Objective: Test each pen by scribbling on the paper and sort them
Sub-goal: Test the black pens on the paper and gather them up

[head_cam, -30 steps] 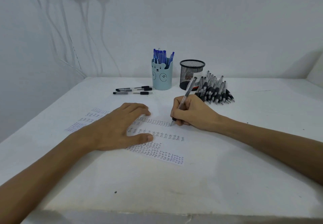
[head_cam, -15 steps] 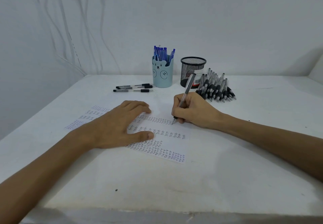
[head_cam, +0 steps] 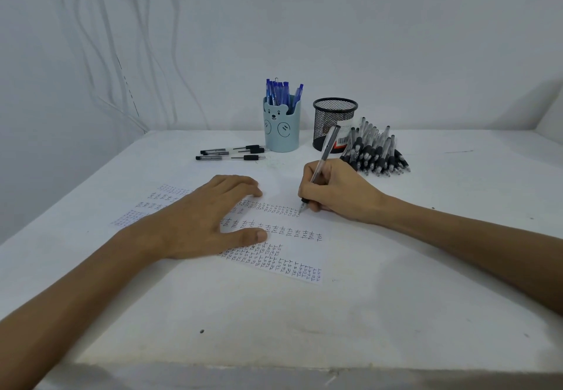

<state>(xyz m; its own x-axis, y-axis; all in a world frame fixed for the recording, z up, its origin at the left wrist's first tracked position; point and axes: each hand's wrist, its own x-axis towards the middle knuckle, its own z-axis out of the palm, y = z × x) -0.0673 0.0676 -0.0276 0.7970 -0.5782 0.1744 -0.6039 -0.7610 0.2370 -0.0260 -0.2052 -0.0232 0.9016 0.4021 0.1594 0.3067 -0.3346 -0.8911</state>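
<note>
The right hand (head_cam: 338,191) pinches a pen (head_cam: 325,152) between thumb and curled fingers (head_cam: 307,188), its tip on the paper (head_cam: 304,255) at the right end of the top row of marks. The pen's long axis leans up and away from the tip, toward the mesh cup (head_cam: 333,121). The left hand (head_cam: 207,222) lies flat on the paper with its fingers (head_cam: 240,182) straight and close together, thumb spread, pinning the sheet. The coming sort likely turns on this: both cups stand beyond the right hand, the mesh cup just behind it and the blue cup (head_cam: 281,133) further left, so the right hand is nearer either. A pile (head_cam: 376,155) of pens lies beside the mesh cup, and 3 pens (head_cam: 231,153) lie on the bench (head_cam: 304,328) left of the blue cup.
</note>
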